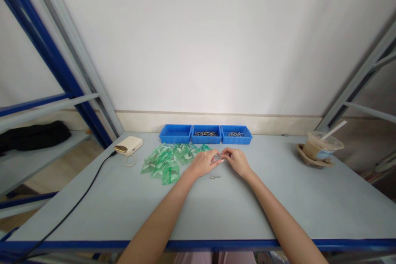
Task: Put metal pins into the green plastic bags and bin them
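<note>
My left hand (203, 162) and my right hand (236, 160) meet at the middle of the grey table (278, 198), fingertips pinching a small clear item (220, 157) between them; what it is stays too small to tell. A small metal screw (215, 177) lies on the table just in front of my hands. A heap of small green plastic bags (168, 160) lies directly left of my left hand. Behind my hands stand three blue bins in a row: the left bin (175, 134) looks empty, the middle bin (206, 134) and the right bin (235, 135) hold metal screws.
A cream power bank (128, 145) with a loop cord lies at the back left, and a black cable (74, 208) runs from it off the front-left edge. A lidded drink cup (321, 147) with a straw stands at the right. Blue and grey shelf frames flank the table.
</note>
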`<state>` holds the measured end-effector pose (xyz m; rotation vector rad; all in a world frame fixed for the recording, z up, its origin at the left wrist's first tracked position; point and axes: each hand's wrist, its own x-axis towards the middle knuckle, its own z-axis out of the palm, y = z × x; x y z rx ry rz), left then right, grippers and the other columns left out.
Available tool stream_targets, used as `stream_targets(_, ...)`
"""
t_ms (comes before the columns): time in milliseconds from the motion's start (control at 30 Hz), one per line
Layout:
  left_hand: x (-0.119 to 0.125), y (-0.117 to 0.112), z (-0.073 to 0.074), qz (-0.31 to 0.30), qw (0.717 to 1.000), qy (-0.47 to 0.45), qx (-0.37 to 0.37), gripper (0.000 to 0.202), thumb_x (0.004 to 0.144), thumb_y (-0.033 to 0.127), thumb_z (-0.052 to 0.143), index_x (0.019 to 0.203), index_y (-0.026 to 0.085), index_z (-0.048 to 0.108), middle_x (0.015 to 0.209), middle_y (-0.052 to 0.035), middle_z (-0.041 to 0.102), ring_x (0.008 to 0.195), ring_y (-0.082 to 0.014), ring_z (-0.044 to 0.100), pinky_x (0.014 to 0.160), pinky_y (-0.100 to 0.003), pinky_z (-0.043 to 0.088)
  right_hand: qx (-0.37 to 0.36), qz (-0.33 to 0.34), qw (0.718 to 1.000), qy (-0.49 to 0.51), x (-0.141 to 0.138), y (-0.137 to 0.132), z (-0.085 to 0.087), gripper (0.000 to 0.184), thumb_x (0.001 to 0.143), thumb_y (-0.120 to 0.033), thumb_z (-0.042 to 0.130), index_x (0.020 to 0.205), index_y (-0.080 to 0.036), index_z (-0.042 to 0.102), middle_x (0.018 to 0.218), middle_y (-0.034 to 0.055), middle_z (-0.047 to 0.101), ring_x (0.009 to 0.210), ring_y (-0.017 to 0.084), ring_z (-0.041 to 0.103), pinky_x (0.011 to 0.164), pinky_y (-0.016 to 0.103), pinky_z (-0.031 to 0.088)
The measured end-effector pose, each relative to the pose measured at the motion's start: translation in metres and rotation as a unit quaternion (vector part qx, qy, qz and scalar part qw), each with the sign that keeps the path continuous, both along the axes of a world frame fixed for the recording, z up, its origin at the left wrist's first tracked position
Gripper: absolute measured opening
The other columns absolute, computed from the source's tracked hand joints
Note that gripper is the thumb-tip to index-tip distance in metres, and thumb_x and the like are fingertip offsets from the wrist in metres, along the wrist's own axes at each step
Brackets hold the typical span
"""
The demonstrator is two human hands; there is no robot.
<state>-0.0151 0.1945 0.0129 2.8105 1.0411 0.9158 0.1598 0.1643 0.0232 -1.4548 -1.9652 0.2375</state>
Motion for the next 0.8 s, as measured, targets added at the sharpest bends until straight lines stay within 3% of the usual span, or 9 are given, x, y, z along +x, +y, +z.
stream_targets(200,0.0029,0.006,-0.0054,-0.018,1.0,-0.011,-0.003,0.016,0.087,0.024,0.046,0.092,0.019,0.06,0.086,-0.0007,0.065,0.078,-0.0133,0.06,0.07,-0.021,0.042,0.002,0.005,0.998,0.069,0.0071,0.0016,0.0042,0.018,0.081,-0.033,0.05,0.082,-0.02,0.062,0.068,-0.0008,0.066,0.066,0.014,0.058,0.066,0.023,0.038)
stream_targets(367,0.0002,0.005,-0.0018,-0.002,1.0,0.017,-0.006,0.025,0.092,0.027,0.036,0.088,0.018,0.06,0.085,-0.0023,0.064,0.079,-0.0147,0.06,0.069,-0.022,0.042,-0.005,0.057,0.998,0.033,0.0068,0.0007,0.0036,0.016,0.08,-0.029,0.052,0.086,-0.021,0.064,0.078,0.0002,0.067,0.071,0.014,0.059,0.067,0.023,0.038)
stream_targets(500,0.0003,0.002,0.0014,0.024,0.999,0.033,-0.018,0.028,0.092,0.031,0.033,0.094,0.018,0.058,0.084,-0.0033,0.064,0.077,-0.0152,0.06,0.068,-0.023,0.042,0.028,0.022,0.998,-0.053,0.0054,-0.0017,0.0029,0.017,0.084,-0.027,0.048,0.085,-0.023,0.065,0.076,-0.0001,0.067,0.07,0.015,0.059,0.066,0.024,0.037)
stream_targets(633,0.0015,0.0023,0.0022,0.027,0.998,0.046,-0.026,0.025,0.092,0.032,0.036,0.096,0.018,0.057,0.082,-0.0029,0.064,0.074,-0.0156,0.061,0.066,-0.023,0.042,0.019,0.027,0.998,-0.055,0.0045,-0.0043,0.0049,0.02,0.088,-0.028,0.042,0.092,-0.023,0.061,0.074,-0.0011,0.067,0.065,0.014,0.059,0.063,0.023,0.036)
stream_targets(800,0.002,0.0036,0.0011,0.038,0.997,0.058,-0.02,0.028,0.092,0.031,0.034,0.091,0.018,0.058,0.077,-0.0036,0.064,0.071,-0.0156,0.061,0.065,-0.023,0.041,0.015,0.03,0.997,-0.068,0.0069,-0.0036,0.0052,0.015,0.081,-0.031,0.054,0.092,-0.022,0.059,0.079,-0.0003,0.067,0.07,0.014,0.059,0.064,0.023,0.037)
